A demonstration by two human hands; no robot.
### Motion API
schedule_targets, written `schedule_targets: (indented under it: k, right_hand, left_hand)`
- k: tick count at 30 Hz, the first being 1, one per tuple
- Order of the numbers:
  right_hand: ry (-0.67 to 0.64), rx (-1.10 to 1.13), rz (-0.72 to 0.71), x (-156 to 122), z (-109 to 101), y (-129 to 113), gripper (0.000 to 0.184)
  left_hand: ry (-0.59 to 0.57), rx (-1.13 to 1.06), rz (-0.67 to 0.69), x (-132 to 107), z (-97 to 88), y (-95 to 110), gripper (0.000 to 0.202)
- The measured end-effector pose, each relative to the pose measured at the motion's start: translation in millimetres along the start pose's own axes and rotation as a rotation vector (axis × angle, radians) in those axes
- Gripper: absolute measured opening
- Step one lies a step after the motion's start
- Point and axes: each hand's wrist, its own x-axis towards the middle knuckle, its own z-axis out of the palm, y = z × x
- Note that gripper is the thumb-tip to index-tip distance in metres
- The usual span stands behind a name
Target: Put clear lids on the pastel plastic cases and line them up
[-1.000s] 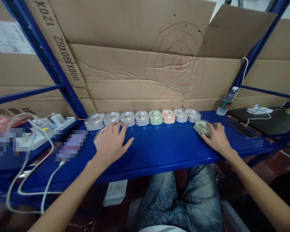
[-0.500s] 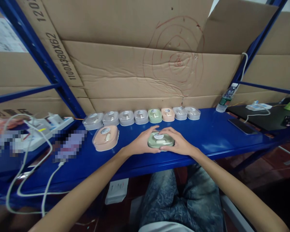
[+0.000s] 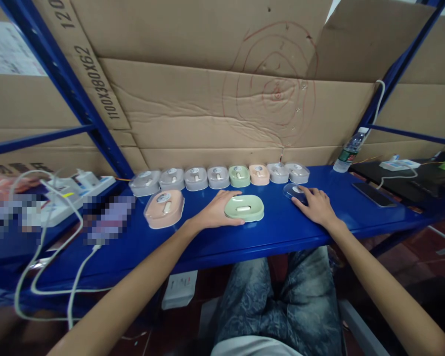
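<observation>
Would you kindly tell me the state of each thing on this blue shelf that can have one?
green box: lid off, flat on the blue shelf, left hand against its side.
clear lid: off, lying under the right hand.
pink box: lid on.
back row of eight boxes: lids on.
water bottle: upright, capped.
phone: lying flat, screen dark.

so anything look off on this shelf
The green case by the left hand has no cover; a clear cover lies apart under the right hand. The green case and a pink case sit forward of the back row.
</observation>
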Motion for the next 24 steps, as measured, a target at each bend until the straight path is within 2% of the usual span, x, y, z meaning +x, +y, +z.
schedule_targets:
  k: [2, 5, 7, 9, 12, 15, 17, 20, 24]
  right_hand:
    - [0.042, 0.017, -0.022, -1, -5, -11, 0.071]
    - [0.065, 0.258, -0.211, -1, -15, -52, 0.075]
    - [-0.030, 0.463, -0.410, 0, -18, -86, 0.080]
    - [-0.134, 0.574, -0.584, 3, -17, -117, 0.089]
    - [-0.203, 0.599, -0.689, 10, -11, -145, 0.094]
    - [-0.225, 0.625, -0.655, 20, -8, -150, 0.090]
    - [-0.239, 0.714, -0.572, 25, -9, -147, 0.079]
    - [-0.286, 0.926, -0.384, 30, -8, -143, 0.060]
    - [-0.283, 1.199, -0.110, 32, 2, -136, 0.057]
  left_hand:
    - [-0.021, 0.008, 0.008, -1, 0.5, 0, 0.102]
    - [-0.035, 0.021, 0.009, -3, 1.1, 0, 0.107]
    - [-0.029, 0.026, 0.009, -4, 0.7, -1, 0.110]
    - [-0.028, 0.025, 0.012, -6, -0.4, -2, 0.111]
    - [-0.023, 0.004, 0.016, -7, -2.1, -3, 0.106]
    - [-0.019, -0.021, -0.018, -7, -2.3, -5, 0.109]
    - [-0.017, -0.044, -0.067, -7, -1.3, -7, 0.117]
    - [0.011, -0.088, -0.102, -6, 0.3, -10, 0.135]
    - [0.021, -0.126, -0.069, -5, -0.2, -10, 0.144]
